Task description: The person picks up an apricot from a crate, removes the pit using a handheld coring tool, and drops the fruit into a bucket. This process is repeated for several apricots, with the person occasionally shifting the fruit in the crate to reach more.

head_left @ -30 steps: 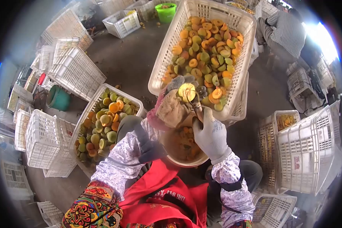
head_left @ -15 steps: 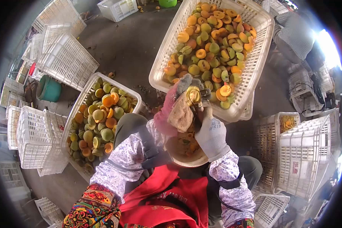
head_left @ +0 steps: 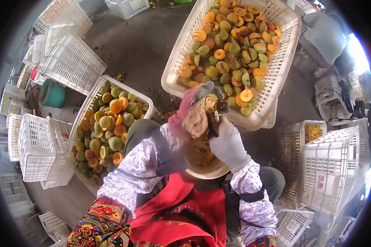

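Observation:
My left hand [head_left: 193, 110], in a pink and grey glove with a tan cloth patch over it, is closed around a yellow-green peach half [head_left: 211, 102]. My right hand [head_left: 230, 145], in a white glove, grips a small hand tool [head_left: 214, 122] against the fruit; its working end is mostly hidden. Both hands meet above a pale bowl [head_left: 208, 175] between my knees, which holds orange fruit scraps. Just beyond them stands a large white crate [head_left: 290, 49] of halved orange and green peaches. To the left is a second white crate [head_left: 150, 103] of peaches, many showing cut faces.
Stacked white crates [head_left: 41, 144] and a green bucket [head_left: 52, 94] stand at the left. More crates [head_left: 329, 164] rise on the right, one with fruit inside. Another person [head_left: 323, 37] is at the upper right. Scraps lie on the dark floor [head_left: 127, 45].
Both hands stay together above the bowl. The peach half has turned in my left hand, its round cut face no longer toward me. My right hand has shifted slightly.

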### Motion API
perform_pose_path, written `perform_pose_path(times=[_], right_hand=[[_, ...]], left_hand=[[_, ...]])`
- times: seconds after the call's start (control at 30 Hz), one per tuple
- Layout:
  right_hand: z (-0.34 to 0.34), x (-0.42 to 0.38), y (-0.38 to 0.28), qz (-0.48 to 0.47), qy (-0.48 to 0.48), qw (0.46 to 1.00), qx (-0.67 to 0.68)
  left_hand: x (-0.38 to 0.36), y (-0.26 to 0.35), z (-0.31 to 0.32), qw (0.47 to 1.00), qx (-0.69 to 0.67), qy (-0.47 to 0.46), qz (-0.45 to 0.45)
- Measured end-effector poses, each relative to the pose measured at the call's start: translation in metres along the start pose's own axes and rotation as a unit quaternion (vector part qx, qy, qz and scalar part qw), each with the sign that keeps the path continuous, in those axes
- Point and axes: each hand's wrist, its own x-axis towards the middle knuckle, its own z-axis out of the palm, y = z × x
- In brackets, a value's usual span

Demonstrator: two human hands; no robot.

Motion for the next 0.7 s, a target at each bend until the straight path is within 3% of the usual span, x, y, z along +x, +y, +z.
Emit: perform_pose_path(times=[0.03, 0.1, 0.2, 0.33, 0.4, 0.53, 0.6, 0.63, 0.7], right_hand=[[-0.001, -0.003, 0.003, 0.001, 0.0, 1.0, 0.0], [-0.007, -0.001, 0.009, 0.108, -0.102, 0.968, 0.2], [-0.02, 0.0, 0.003, 0.134, -0.146, 0.956, 0.214], [-0.02, 0.0, 0.003, 0.118, -0.122, 0.966, 0.194], [-0.037, 0.002, -0.01, 0.229, -0.2, 0.91, 0.282], [-0.037, 0.0, -0.01, 0.237, -0.216, 0.888, 0.329], [-0.037, -0.004, -0.009, 0.27, -0.258, 0.829, 0.416], [-0.037, -0.007, -0.007, 0.27, -0.258, 0.829, 0.415], [-0.036, -0.015, -0.002, 0.267, -0.25, 0.803, 0.471]], left_hand=[[-0.003, 0.0, 0.002, 1.0, 0.0, 0.0, -0.001], [-0.003, 0.004, 0.006, 0.999, -0.02, -0.022, -0.037], [0.0, 0.0, -0.001, 0.996, -0.033, -0.073, -0.049], [0.008, -0.013, -0.011, 0.99, -0.052, -0.123, -0.039], [0.011, -0.018, -0.013, 0.989, -0.049, -0.133, -0.027], [0.012, -0.019, -0.004, 0.995, -0.055, -0.075, -0.037], [0.008, -0.011, 0.005, 0.99, 0.037, -0.12, -0.062], [0.01, -0.018, -0.002, 0.98, -0.049, -0.154, -0.115], [0.008, -0.023, 0.003, 0.979, -0.063, -0.157, -0.113]])
